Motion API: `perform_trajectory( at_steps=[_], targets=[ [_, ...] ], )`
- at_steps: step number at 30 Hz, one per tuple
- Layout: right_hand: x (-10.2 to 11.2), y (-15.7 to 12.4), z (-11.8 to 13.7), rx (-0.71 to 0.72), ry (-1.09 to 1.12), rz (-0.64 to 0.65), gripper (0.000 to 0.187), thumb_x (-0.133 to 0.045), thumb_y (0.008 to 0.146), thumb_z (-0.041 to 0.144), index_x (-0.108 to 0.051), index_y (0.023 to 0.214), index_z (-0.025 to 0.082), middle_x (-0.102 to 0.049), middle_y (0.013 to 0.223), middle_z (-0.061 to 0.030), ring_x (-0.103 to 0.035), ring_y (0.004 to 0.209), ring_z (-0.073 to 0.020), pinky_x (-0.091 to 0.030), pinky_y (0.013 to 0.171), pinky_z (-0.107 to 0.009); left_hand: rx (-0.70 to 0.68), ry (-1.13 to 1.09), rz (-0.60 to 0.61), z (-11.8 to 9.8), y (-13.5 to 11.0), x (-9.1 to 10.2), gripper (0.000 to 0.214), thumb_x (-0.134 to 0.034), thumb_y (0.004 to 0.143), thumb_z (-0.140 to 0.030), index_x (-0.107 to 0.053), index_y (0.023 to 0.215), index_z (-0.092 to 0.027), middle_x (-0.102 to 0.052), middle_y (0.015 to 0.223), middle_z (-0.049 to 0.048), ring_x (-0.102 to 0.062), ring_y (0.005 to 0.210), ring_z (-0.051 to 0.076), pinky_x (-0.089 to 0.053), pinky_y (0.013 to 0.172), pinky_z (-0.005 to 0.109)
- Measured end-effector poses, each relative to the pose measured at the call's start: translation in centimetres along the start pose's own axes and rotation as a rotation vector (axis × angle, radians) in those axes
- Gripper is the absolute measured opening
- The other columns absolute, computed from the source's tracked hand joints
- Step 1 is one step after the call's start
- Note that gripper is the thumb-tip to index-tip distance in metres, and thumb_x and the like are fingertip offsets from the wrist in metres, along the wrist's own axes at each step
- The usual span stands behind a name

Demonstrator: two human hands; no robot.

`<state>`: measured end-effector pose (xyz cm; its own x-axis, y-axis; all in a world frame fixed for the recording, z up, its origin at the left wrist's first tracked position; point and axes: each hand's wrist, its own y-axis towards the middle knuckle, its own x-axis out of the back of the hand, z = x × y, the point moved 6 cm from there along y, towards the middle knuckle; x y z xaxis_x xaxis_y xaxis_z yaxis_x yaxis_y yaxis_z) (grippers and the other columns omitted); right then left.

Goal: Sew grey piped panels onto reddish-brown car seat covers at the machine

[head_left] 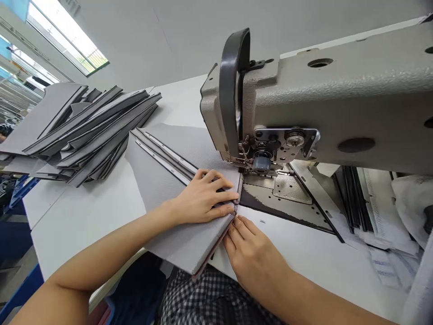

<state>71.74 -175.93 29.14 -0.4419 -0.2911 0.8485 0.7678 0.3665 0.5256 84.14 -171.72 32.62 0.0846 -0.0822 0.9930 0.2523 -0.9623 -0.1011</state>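
Observation:
A grey fabric panel point(189, 246) with dark-edged, slotted strips along its folded middle lies under the sewing machine point(264, 104), its right edge close to the presser foot area. My left hand point(206, 196) rests on top of the panel, palm down with the fingers spread toward that edge. At the panel's right edge, just below the left fingertips, my right hand point(253, 255) pinches the border between thumb and fingers. A reddish layer shows beneath the panel's lower edge. The right fingertips are partly hidden by the fabric.
A tall heap of similar grey panels point(101, 131) sits on the white table point(118, 212) at the left. Right of the machine's metal bed plate point(291, 192) lie black strips point(358, 203) and white material point(412, 203). The machine arm spans the upper right.

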Motion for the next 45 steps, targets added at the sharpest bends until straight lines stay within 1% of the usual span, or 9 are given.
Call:
perform_trajectory(
  at_steps=[5, 13, 17, 21, 25, 29, 33, 37, 45],
  targets=[
    [-0.3, -0.3, -0.1, -0.001, -0.005, 0.007, 0.035, -0.052, 0.081, 0.012, -0.074, 0.107, 0.003, -0.072, 0.113, -0.0197, -0.067, 0.106, -0.0300, -0.049, 0.098, -0.041, -0.021, 0.038, -0.022, 1.1, 1.2, -0.5, 0.035, -0.040, 0.103, -0.047, -0.064, 0.123, -0.031, -0.060, 0.132, 0.0042, -0.045, 0.120, 0.024, -0.028, 0.103, 0.045],
    [-0.5, 0.0, -1.5, -0.032, -0.026, -0.015, 0.035, -0.049, 0.082, 0.006, -0.074, 0.106, 0.001, -0.071, 0.114, -0.0206, -0.068, 0.107, -0.0300, -0.050, 0.096, -0.041, -0.027, 0.107, -0.085, 2.8, 3.1, -1.4, 0.038, -0.038, 0.102, -0.052, -0.066, 0.123, -0.036, -0.061, 0.125, 0.0055, -0.044, 0.122, 0.025, -0.027, 0.106, 0.043],
    [-0.7, 0.0, -1.8, -0.037, -0.035, -0.019, 0.036, -0.048, 0.080, 0.005, -0.074, 0.105, 0.001, -0.071, 0.114, -0.0203, -0.068, 0.107, -0.0307, -0.050, 0.096, -0.042, -0.012, 0.129, -0.154, 1.8, 2.3, -0.8, 0.035, -0.039, 0.104, -0.046, -0.066, 0.123, -0.035, -0.060, 0.130, 0.0039, -0.044, 0.124, 0.024, -0.027, 0.109, 0.043],
    [-0.6, -0.1, -1.4, -0.016, -0.058, -0.024, 0.034, -0.050, 0.081, 0.006, -0.074, 0.105, 0.002, -0.072, 0.113, -0.0201, -0.068, 0.106, -0.0300, -0.050, 0.096, -0.041, 0.094, 0.121, -0.151, 0.5, 0.3, -0.7, 0.032, -0.039, 0.105, -0.033, -0.061, 0.127, -0.028, -0.061, 0.133, 0.0034, -0.046, 0.125, 0.022, -0.028, 0.110, 0.044],
    [-0.4, 0.0, -1.0, -0.019, -0.054, -0.024, 0.030, -0.051, 0.082, 0.008, -0.074, 0.101, 0.002, -0.072, 0.110, -0.0212, -0.068, 0.104, -0.0292, -0.049, 0.096, -0.040, 0.057, 0.139, -0.152, -0.2, -0.6, -1.5, 0.033, -0.039, 0.105, -0.034, -0.057, 0.132, -0.029, -0.055, 0.144, 0.0000, -0.033, 0.142, 0.025, -0.019, 0.118, 0.049],
    [-0.2, 0.1, -1.0, -0.050, -0.022, -0.007, 0.030, -0.048, 0.083, 0.007, -0.075, 0.096, 0.004, -0.073, 0.107, -0.0210, -0.069, 0.102, -0.0291, -0.051, 0.095, -0.040, 0.074, 0.139, -0.198, -0.4, -0.4, -2.4, 0.031, -0.042, 0.104, -0.033, -0.059, 0.130, -0.027, -0.057, 0.142, 0.0004, -0.041, 0.136, 0.025, -0.032, 0.107, 0.046],
    [-0.1, 0.0, -1.0, -0.056, -0.009, -0.002, 0.032, -0.047, 0.082, 0.007, -0.075, 0.095, 0.004, -0.073, 0.107, -0.0205, -0.069, 0.103, -0.0298, -0.052, 0.095, -0.040, 0.121, 0.160, -0.269, -0.8, -0.3, -2.7, 0.030, -0.045, 0.102, -0.031, -0.061, 0.127, -0.026, -0.059, 0.139, 0.0021, -0.045, 0.131, 0.027, -0.034, 0.101, 0.047],
    [-0.4, 0.0, -1.1, -0.071, -0.022, 0.017, 0.033, -0.046, 0.081, 0.006, -0.075, 0.098, 0.003, -0.073, 0.108, -0.0205, -0.068, 0.106, -0.0308, -0.052, 0.097, -0.041, 0.134, 0.136, -0.292, -0.5, 0.2, -2.8, 0.029, -0.044, 0.103, -0.033, -0.064, 0.123, -0.026, -0.061, 0.137, 0.0023, -0.045, 0.132, 0.028, -0.032, 0.105, 0.049],
    [-1.2, 0.2, -2.0, -0.093, -0.027, 0.041, 0.033, -0.051, 0.083, 0.011, -0.074, 0.105, 0.001, -0.070, 0.115, -0.0216, -0.064, 0.113, -0.0329, -0.050, 0.102, -0.043, 0.209, 0.022, -0.320, 1.3, 2.5, -3.1, 0.030, -0.042, 0.104, -0.034, -0.065, 0.120, -0.025, -0.065, 0.131, 0.0026, -0.044, 0.134, 0.027, -0.028, 0.113, 0.051]
  ],
)
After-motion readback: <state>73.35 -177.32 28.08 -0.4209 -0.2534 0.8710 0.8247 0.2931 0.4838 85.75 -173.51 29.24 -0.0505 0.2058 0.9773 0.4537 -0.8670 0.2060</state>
